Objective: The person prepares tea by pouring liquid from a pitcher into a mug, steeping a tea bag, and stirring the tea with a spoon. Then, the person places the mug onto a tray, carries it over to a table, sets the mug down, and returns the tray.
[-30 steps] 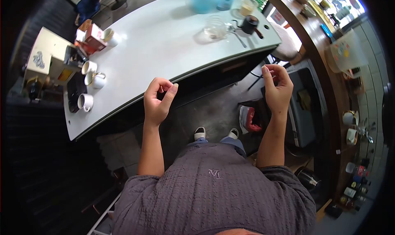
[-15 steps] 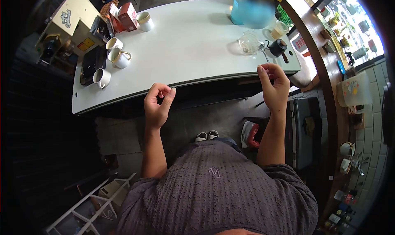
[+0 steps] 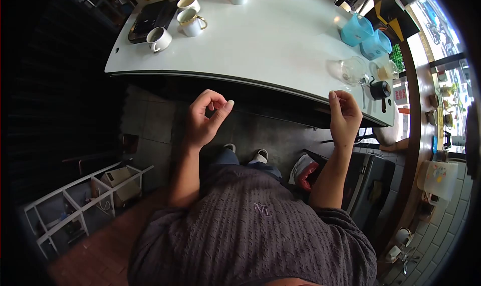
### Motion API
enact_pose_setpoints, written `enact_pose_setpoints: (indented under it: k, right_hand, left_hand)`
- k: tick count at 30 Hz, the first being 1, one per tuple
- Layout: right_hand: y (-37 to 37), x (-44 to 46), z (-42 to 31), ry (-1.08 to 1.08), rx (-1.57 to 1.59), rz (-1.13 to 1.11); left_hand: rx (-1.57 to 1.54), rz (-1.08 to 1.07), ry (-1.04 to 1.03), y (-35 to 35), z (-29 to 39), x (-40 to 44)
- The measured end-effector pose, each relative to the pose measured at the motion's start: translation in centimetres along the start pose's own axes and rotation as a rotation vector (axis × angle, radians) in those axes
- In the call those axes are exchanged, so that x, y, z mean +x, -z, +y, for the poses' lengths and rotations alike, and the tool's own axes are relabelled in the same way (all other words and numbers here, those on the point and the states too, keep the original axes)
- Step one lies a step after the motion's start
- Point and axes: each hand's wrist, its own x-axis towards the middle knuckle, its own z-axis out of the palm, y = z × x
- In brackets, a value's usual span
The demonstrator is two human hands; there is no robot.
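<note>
My left hand (image 3: 208,116) is in the air in front of the white table (image 3: 265,40), below its front edge in the view. Its fingers are curled in toward the thumb, and nothing shows in them. Off the table's front edge at the right, my right hand (image 3: 345,113) is also raised and loosely closed, with no object visible in it. Nearest to it on the tabletop are a small black pot with a handle (image 3: 380,89), a clear glass vessel (image 3: 353,69) and a cup with pale brown contents (image 3: 387,71).
Several mugs, including a white mug (image 3: 159,39) and a gold-rimmed mug (image 3: 191,23), stand at the left beside a black tray (image 3: 153,21). Two blue containers (image 3: 356,30) sit at the back right. A white metal rack (image 3: 82,206) stands lower left; a dark case (image 3: 368,185) is at the right.
The view has turned and shifted, so the table lies higher and tilted differently. My feet have moved apart as in a step. Both hands keep the same curled shape.
</note>
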Motion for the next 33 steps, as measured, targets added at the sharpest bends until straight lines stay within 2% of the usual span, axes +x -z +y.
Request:
enact_pose_setpoints:
  k: [7, 11, 14, 19, 22, 33]
  right_hand:
    - [-8.4, -1.6, -2.6, 0.061, -0.023, -0.017]
    - [-14.8, -3.5, -4.1, 0.032, 0.001, 0.138]
    - [-19.4, -5.5, -5.9, 0.126, -0.356, 0.277]
    - [-26.2, -9.8, -10.2, 0.001, -0.240, 0.364]
    - [-27.6, -13.1, -12.2, 0.041, -0.246, 0.433]
    - [-26.6, -27.3, -15.5, -0.107, -0.375, 0.665]
  left_hand:
    - [-0.055, 0.042, 0.037, 8.8, -3.2, 1.7]
    - [-0.078, -0.062, 0.001, 15.9, -6.8, 4.3]
    - [-0.120, -0.174, -0.030, 21.5, -8.4, 6.7]
    - [-0.127, -0.262, -0.044, 28.3, -9.1, 9.7]
    - [-0.238, -0.318, -0.010, 29.4, -8.8, 10.2]
    - [-0.333, -0.619, -0.020, 26.4, -5.4, 5.8]
